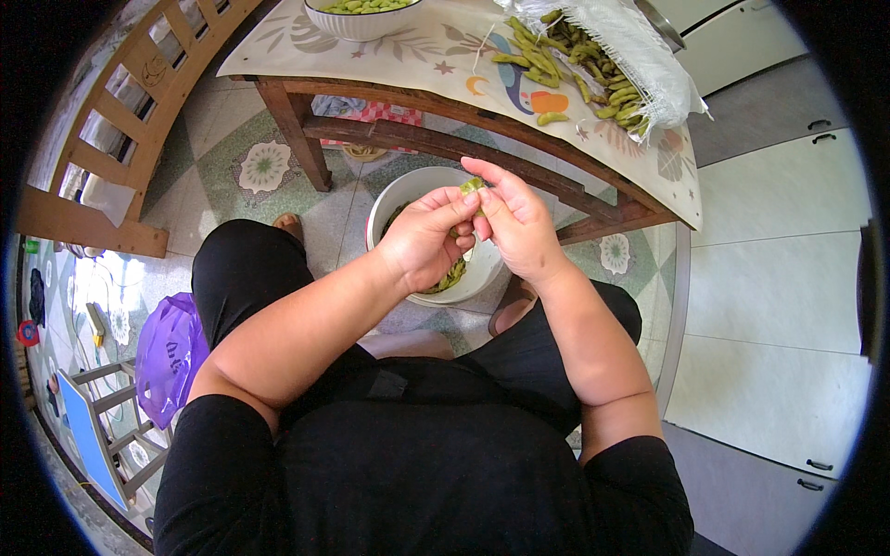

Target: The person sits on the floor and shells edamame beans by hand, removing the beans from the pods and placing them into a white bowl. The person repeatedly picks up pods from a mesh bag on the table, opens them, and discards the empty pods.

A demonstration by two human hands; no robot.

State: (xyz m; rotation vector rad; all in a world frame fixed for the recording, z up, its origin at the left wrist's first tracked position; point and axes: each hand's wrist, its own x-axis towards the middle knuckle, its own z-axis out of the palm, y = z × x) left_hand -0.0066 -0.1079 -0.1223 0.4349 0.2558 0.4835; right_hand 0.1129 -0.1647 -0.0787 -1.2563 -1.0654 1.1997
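Pod (472,186): light green, glossy, partly covered by fingers; toward 12 o'clock, over the white bucket (486,267).
Left hand (428,225): pinching the pod between thumb and bent index finger, forearm slanting toward 2 o'clock.
Right hand (521,225): thumb against the pod, index finger extended toward 10 o'clock.

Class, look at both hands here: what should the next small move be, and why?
Probably press the thumbs to work the green pod open: the left hand and right hand both pinch it above the white bucket, and loose pale-green beans fill the bowl on the table. Whether it has already split is hard to tell.
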